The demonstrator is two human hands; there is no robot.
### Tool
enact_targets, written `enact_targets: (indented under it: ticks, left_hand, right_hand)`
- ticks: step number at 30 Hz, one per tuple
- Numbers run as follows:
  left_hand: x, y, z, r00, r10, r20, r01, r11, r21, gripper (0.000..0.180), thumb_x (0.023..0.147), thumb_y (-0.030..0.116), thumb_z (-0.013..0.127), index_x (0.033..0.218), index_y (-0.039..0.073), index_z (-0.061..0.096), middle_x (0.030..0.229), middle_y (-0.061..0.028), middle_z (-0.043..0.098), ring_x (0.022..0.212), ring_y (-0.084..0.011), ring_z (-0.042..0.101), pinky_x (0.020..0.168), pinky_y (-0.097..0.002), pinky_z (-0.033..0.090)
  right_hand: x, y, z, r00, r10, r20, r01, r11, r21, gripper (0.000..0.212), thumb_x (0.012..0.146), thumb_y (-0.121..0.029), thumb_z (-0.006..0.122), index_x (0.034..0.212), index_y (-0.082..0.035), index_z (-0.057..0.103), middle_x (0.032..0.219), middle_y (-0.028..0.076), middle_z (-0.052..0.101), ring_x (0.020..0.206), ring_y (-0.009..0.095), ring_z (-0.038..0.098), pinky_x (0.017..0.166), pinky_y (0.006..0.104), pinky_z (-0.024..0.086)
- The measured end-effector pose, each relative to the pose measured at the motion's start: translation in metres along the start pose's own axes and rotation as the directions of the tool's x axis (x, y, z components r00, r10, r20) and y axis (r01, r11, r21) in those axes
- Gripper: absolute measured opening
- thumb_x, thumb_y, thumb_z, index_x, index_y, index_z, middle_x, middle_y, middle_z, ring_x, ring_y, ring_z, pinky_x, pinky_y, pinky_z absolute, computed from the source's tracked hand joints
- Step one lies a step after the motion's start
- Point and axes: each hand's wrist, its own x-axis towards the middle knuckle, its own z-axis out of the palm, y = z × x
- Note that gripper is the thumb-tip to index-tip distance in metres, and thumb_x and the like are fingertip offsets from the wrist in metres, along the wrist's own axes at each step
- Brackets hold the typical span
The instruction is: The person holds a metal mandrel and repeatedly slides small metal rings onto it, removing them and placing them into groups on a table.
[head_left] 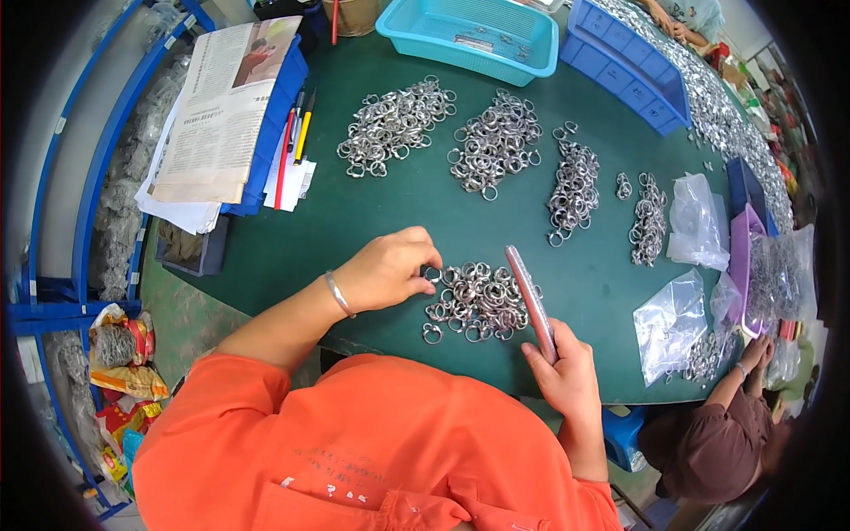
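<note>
My left hand [390, 268] is at the left edge of the nearest pile of metal rings [482, 303], pinching one silver ring [432, 274] between thumb and fingertips. In my right hand [567, 365], on the pile's right side, is a long slim reddish-brown stick [529, 299] with a pale edge. It tilts up and away from me; its exact kind is unclear. One loose ring [432, 334] lies at the pile's near left. Farther back on the green table [292, 257] are more ring heaps, a left one [390, 128], a middle one [496, 142] and a right one [574, 190].
Along the far edge stand a turquoise basket [425, 40] and a blue divided bin [624, 66]. Newspaper [212, 115] covers another blue bin at left, beside pens [304, 128]. Clear plastic bags [670, 323] lie at right. A co-worker in brown [717, 451] sits near right; another person's hands [673, 26] are far right.
</note>
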Motion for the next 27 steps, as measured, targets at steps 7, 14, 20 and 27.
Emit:
enact_targets:
  ticks: [7,14,20,27]
  left_hand:
    - [0.003,0.035,0.02,0.992,-0.073,0.104,0.121,0.802,-0.585,0.012,0.074,-0.001,0.067,0.086,-0.003,0.063,0.087,-0.0072,0.06,0.076,-0.0118,0.06,0.065,-0.022,0.05]
    - [0.006,0.052,0.025,0.994,-0.091,0.055,0.1,0.624,-0.775,0.013,0.073,-0.003,0.068,0.084,-0.003,0.063,0.087,-0.0082,0.059,0.077,-0.0125,0.06,0.065,-0.0223,0.051]
    - [0.005,0.05,0.026,0.989,0.069,-0.135,-0.127,0.862,-0.49,0.015,0.068,-0.002,0.071,0.081,0.001,0.065,0.081,-0.0067,0.061,0.072,-0.0145,0.059,0.063,-0.0246,0.049]
    - [0.005,0.054,0.028,0.963,0.171,-0.21,-0.244,0.88,-0.407,0.017,0.067,-0.001,0.072,0.082,0.001,0.065,0.081,-0.0081,0.061,0.071,-0.0168,0.059,0.061,-0.0254,0.048]
  right_hand:
    - [0.016,-0.013,0.023,0.997,-0.059,-0.059,0.078,0.908,0.411,0.038,0.07,0.0,0.069,0.103,-0.003,0.051,0.087,0.005,0.06,0.078,0.015,0.059,0.068,0.0272,0.048]
    - [0.023,-0.025,0.025,0.99,-0.09,-0.111,0.137,0.814,0.564,0.031,0.074,0.003,0.066,0.099,0.0,0.048,0.081,0.007,0.062,0.066,0.008,0.058,0.059,0.0215,0.048]
    - [0.021,-0.022,0.027,0.993,-0.054,-0.104,0.113,0.668,0.736,0.027,0.076,0.005,0.064,0.096,0.0,0.046,0.082,0.009,0.062,0.053,0.003,0.051,0.044,0.0164,0.04]
    - [0.02,-0.022,0.028,0.995,-0.042,-0.086,0.093,0.659,0.747,0.026,0.077,0.005,0.063,0.095,0.0,0.046,0.083,0.01,0.062,0.053,0.003,0.051,0.044,0.0163,0.04]
